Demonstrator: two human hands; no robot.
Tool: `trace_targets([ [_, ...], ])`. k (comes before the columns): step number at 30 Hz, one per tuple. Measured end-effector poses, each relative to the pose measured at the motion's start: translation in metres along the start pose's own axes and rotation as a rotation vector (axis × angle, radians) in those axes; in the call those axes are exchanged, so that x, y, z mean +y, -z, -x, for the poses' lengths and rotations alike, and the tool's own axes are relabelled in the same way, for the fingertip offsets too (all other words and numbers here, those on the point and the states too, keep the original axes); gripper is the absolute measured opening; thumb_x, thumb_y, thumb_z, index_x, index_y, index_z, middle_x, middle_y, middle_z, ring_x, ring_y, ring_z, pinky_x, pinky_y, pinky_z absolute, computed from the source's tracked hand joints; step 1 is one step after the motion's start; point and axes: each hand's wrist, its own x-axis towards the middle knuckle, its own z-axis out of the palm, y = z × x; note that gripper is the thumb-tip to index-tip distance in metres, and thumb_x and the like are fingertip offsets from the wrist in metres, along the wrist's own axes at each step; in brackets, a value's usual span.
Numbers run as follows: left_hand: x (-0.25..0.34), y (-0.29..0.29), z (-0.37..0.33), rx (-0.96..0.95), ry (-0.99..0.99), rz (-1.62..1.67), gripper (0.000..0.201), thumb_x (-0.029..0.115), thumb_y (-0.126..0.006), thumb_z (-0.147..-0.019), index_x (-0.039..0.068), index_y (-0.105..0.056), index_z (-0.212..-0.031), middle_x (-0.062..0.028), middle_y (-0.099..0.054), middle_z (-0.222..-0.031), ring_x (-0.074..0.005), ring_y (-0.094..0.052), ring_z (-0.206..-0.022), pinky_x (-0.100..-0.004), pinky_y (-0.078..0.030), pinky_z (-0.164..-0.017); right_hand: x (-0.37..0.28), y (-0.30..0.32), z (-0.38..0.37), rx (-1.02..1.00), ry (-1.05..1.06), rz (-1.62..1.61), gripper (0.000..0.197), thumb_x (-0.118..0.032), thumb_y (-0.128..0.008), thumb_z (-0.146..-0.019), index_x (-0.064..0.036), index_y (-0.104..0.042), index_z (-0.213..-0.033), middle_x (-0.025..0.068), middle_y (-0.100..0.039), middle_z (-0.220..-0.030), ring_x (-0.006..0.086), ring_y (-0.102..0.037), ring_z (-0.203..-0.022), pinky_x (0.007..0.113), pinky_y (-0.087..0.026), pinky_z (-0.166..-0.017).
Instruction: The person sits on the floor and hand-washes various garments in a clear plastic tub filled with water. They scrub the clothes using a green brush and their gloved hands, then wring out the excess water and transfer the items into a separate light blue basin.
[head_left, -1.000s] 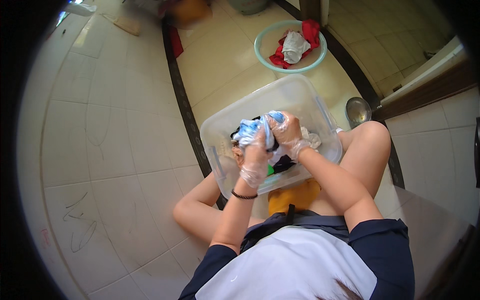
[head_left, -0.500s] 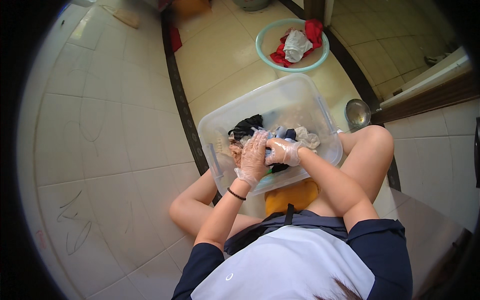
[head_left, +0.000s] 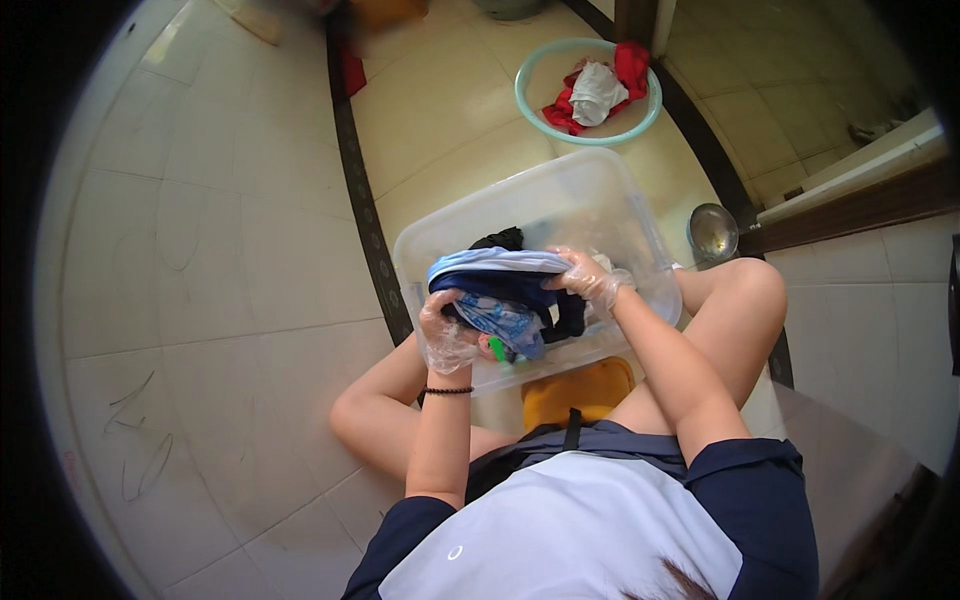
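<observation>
Where half a second ago both gloved hands were pressed down into the clear plastic tub (head_left: 640, 215), I now see the wet blue-and-navy garment (head_left: 505, 290) lifted above its rim. The left hand (head_left: 447, 335) clutches its lower bunch and the right hand (head_left: 585, 280) pinches the pale waistband, stretching it out; to me, scrubbing has given way to inspecting.

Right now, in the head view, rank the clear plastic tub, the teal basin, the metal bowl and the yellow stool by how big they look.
1. Clear plastic tub, plainly largest.
2. Teal basin; it lies farther away, so its true size may be nearer the tub's.
3. Yellow stool, partly hidden behind the tub and the person, so unsure.
4. Metal bowl, smallest.
</observation>
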Motion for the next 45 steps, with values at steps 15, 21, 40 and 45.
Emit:
trace_targets([
  [15,-0.055,-0.020,-0.010,-0.002,0.182,0.295,0.018,0.025,-0.049,-0.092,0.008,-0.054,-0.087,-0.0036,-0.056,-0.079,-0.0167,-0.054,-0.076,-0.0319,-0.048,-0.074,-0.078,-0.092,0.054,0.555,0.979,0.343,0.024,-0.023,-0.068,-0.068,-0.0064,-0.052,-0.059,0.0121,-0.055,-0.061,0.0315,-0.054,-0.056,0.040,-0.046,-0.053],
  [21,-0.036,-0.070,0.006,0.292,0.236,-0.066,0.016,0.018,-0.052,-0.091,0.004,-0.058,-0.097,-0.0026,-0.062,-0.092,-0.0132,-0.057,-0.082,-0.0274,-0.047,-0.076,-0.062,-0.046,0.011,0.560,0.282,-0.132,0.034,-0.032,-0.068,-0.074,-0.0003,-0.057,-0.070,0.0167,-0.063,-0.070,0.0308,-0.061,-0.064,0.040,-0.047,-0.058],
  [40,0.045,-0.066,0.014,-0.243,0.513,-0.420,0.051,0.018,-0.071,-0.071,-0.001,-0.050,-0.114,-0.0101,-0.061,-0.100,-0.0174,-0.061,-0.086,-0.0310,-0.050,-0.080,-0.042,-0.036,0.013,-0.063,0.330,0.819,0.019,-0.035,-0.060,-0.076,-0.0229,-0.066,-0.090,0.0063,-0.062,-0.109,0.0289,-0.055,-0.106,0.047,-0.038,-0.085],
  [45,0.076,-0.080,0.035,-0.175,0.257,-0.165,0.061,0.019,-0.071,-0.065,-0.003,-0.048,-0.117,-0.0134,-0.059,-0.108,-0.0209,-0.060,-0.096,-0.0320,-0.048,-0.086,0.010,-0.006,-0.013,0.272,0.153,0.818,0.036,-0.033,-0.073,-0.066,-0.0163,-0.067,-0.097,0.0093,-0.064,-0.102,0.0318,-0.057,-0.101,0.043,-0.043,-0.088],
])
